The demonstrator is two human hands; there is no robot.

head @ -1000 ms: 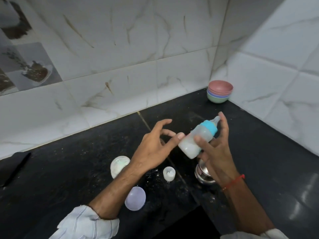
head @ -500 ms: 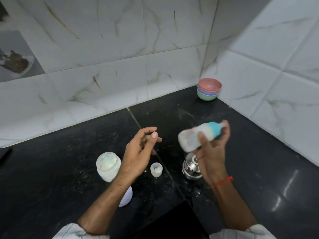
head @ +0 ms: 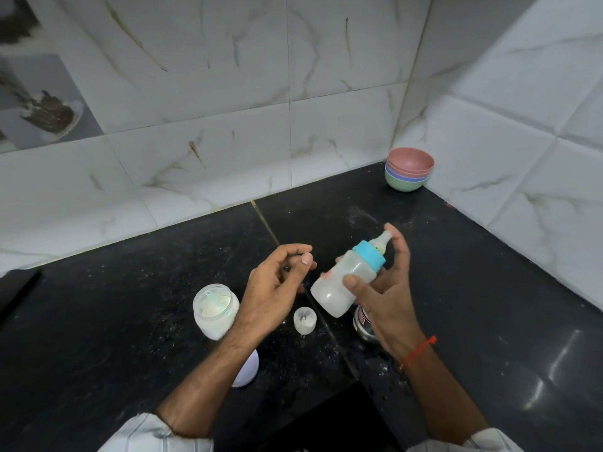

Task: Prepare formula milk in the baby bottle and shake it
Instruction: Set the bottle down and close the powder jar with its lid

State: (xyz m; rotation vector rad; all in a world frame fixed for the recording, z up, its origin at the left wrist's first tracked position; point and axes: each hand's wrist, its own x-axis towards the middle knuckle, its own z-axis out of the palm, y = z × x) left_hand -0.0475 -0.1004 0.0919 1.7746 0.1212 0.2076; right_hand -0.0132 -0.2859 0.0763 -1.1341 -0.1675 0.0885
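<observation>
1. Tilting above the black table [head: 489, 305], the baby bottle [head: 347, 277] is gripped by the right hand [head: 385, 288], teat up and away.
2. Nothing is held by the left hand [head: 277, 282]; its fingers are loosely curled.
3. An open powder jar [head: 213, 309] is seen beside the left wrist.

Home kitchen: tiled walls [head: 326, 76], black counter [head: 456, 288], bowls [head: 409, 172].

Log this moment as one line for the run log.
step: shaking | right hand: grips baby bottle, tilted, teat on | left hand: holds nothing | formula jar: open on counter
</observation>
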